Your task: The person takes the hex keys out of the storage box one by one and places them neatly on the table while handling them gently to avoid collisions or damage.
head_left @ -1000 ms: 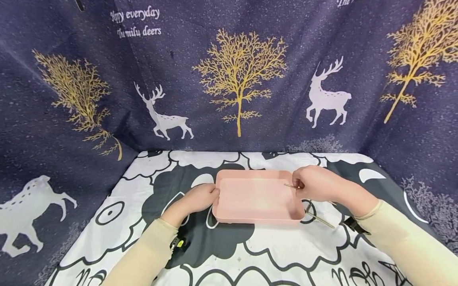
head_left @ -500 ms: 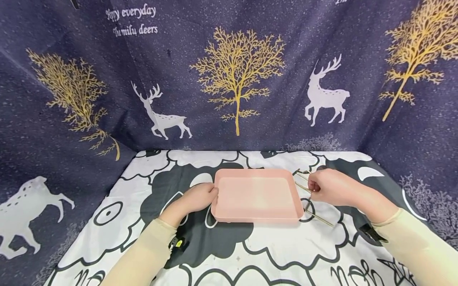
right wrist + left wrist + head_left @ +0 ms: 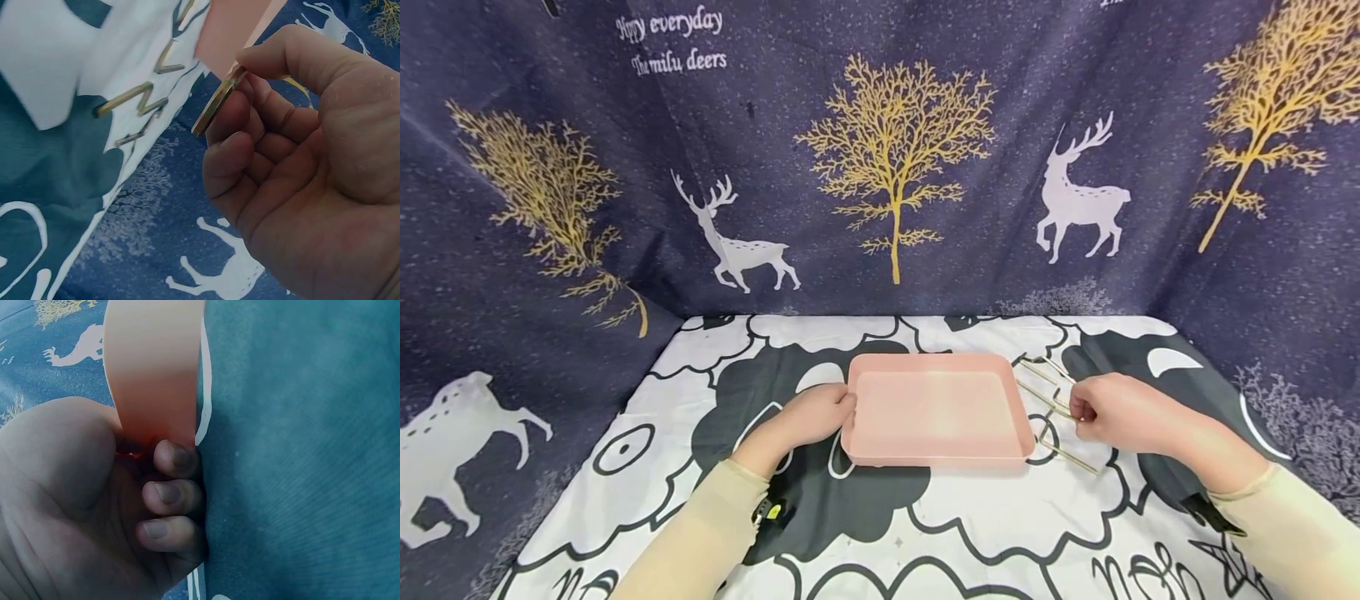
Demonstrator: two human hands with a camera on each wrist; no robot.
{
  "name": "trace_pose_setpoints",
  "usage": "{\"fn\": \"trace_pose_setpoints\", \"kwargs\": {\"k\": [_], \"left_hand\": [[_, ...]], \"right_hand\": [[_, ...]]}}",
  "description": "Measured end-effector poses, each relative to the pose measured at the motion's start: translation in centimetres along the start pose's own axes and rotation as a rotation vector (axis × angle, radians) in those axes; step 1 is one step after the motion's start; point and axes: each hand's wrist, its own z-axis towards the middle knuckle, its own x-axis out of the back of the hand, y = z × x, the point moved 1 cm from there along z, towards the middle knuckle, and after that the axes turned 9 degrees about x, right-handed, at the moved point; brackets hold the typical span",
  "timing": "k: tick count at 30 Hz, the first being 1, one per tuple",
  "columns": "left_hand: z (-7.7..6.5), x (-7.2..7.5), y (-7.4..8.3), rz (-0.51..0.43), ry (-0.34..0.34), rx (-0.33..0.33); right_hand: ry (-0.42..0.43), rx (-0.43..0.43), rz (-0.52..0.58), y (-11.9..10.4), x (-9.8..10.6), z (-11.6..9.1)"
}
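Observation:
My left hand [image 3: 816, 414] grips the left end of a pink rectangular tray [image 3: 942, 461]. Its fingers curl against the tray's outer wall [image 3: 156, 369] in the left wrist view. To the right of the tray, my right hand [image 3: 1123, 412] pinches a brass-coloured hex key [image 3: 215, 109] between thumb and fingers, with part of it hidden in the grip. Several more L-shaped hex keys [image 3: 130, 99] lie on the cloth beside that hand. One of them, a long key [image 3: 1075, 459], rests near the tray's front right corner.
A black-and-white patterned cloth [image 3: 985, 517] covers the table. Dark blue curtains [image 3: 737, 125] printed with deer and trees stand behind and at both sides. The tray's inside shows bare pink.
My right hand has moved right, from over the tray's right wall out to the cloth, uncovering more hex keys. My left hand has stayed at the tray's left end.

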Motion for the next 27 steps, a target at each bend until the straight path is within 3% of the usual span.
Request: {"fn": "trace_pose_setpoints", "kwargs": {"k": [12,27], "left_hand": [[-0.1,0.0,0.1,0.013,0.014,-0.010],[-0.3,0.2,0.2,0.020,0.017,-0.012]], "right_hand": [[-0.008,-0.016,-0.014,0.8,-1.1,-1.9],[0.011,0.018,0.004,1.4,-2.3,-2.4]]}}
